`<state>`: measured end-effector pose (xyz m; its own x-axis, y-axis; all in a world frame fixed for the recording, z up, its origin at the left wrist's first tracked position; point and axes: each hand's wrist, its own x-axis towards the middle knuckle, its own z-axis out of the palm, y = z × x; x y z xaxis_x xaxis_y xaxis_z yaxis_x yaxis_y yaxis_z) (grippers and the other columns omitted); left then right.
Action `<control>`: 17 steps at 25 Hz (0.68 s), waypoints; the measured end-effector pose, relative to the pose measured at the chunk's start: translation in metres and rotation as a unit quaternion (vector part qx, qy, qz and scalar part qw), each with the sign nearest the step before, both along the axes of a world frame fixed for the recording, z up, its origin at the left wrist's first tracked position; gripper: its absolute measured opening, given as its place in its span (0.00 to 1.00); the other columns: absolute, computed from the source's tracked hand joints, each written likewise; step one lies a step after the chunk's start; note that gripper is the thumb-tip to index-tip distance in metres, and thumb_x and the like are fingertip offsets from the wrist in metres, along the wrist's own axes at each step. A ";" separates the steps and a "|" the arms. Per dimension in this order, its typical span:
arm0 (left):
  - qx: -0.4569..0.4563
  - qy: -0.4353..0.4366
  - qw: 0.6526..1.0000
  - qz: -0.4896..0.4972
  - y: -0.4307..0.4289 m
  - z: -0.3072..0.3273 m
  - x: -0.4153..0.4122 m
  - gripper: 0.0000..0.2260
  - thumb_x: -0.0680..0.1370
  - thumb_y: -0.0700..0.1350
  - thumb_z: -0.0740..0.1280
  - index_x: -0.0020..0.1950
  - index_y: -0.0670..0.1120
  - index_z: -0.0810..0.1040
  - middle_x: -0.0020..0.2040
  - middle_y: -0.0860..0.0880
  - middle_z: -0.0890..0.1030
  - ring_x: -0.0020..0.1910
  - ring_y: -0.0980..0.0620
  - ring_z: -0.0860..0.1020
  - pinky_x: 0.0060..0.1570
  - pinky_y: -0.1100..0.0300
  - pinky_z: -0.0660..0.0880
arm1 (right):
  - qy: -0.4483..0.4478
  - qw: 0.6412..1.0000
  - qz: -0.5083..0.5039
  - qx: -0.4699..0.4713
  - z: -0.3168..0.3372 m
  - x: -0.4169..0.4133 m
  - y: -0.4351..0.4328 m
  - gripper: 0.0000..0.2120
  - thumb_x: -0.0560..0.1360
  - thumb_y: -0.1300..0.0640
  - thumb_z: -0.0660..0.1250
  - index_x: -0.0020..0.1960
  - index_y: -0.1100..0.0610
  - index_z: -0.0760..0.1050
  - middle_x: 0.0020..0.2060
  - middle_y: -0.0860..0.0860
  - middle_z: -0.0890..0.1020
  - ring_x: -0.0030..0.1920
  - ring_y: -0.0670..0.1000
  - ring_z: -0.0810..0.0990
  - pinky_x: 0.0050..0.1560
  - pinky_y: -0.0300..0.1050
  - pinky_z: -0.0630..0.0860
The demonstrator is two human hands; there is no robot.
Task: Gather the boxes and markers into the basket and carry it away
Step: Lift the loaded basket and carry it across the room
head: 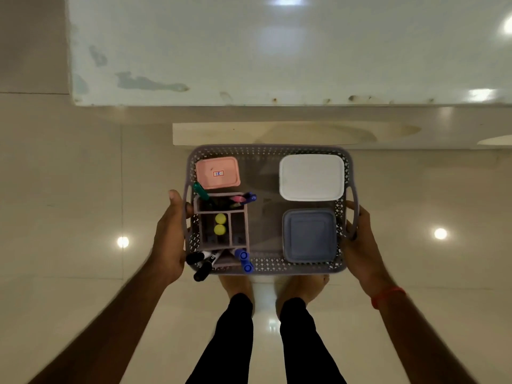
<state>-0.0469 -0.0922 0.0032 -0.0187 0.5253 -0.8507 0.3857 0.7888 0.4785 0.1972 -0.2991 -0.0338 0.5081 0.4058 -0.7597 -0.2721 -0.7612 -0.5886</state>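
Note:
A grey perforated basket (266, 151) hangs in the air over the floor, held level by both hands. My left hand (169, 236) grips its left handle and my right hand (360, 239) grips its right handle. Inside lie a pink box (217, 173) at the back left, a white box (311, 177) at the back right and a blue-grey box (309, 235) at the front right. A pink divided organizer (221, 228) at the front left holds two yellow balls (220, 224). Black markers (203, 263), blue markers (243, 260) and a green marker (201, 191) stick out of it.
A white table (277, 51) fills the upper part of the view, its front edge just beyond the basket. A pale wooden board (263, 134) lies under it. My legs and bare feet (277, 286) stand on the glossy tiled floor below the basket.

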 end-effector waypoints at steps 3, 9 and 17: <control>-0.009 -0.034 0.999 -0.016 -0.001 -0.025 0.001 0.27 0.79 0.68 0.46 0.53 0.54 0.78 0.42 0.56 0.87 0.43 0.57 0.85 0.36 0.57 0.79 | -0.019 1.000 -0.013 0.005 -0.031 -0.004 0.007 0.29 0.69 0.44 0.69 0.67 0.33 0.63 0.54 0.46 0.83 0.53 0.55 0.83 0.54 0.66 0.79; -0.035 -0.040 0.995 -0.090 0.012 -0.023 0.025 0.36 0.73 0.75 0.35 0.61 0.61 0.75 0.56 0.52 0.85 0.54 0.51 0.84 0.48 0.47 0.80 | -0.022 0.998 -0.065 0.014 -0.055 -0.001 0.020 0.26 0.77 0.54 0.68 0.68 0.34 0.63 0.61 0.41 0.78 0.61 0.47 0.79 0.61 0.58 0.77; 0.074 0.202 0.963 -0.162 -0.125 -0.270 -0.033 0.10 0.83 0.41 0.57 0.62 0.51 0.70 0.50 0.42 0.81 0.41 0.41 0.76 0.42 0.47 0.72 | -0.020 0.985 -0.173 -0.013 -0.068 0.027 0.075 0.21 0.76 0.60 0.67 0.67 0.47 0.69 0.63 0.51 0.77 0.62 0.54 0.77 0.62 0.56 0.76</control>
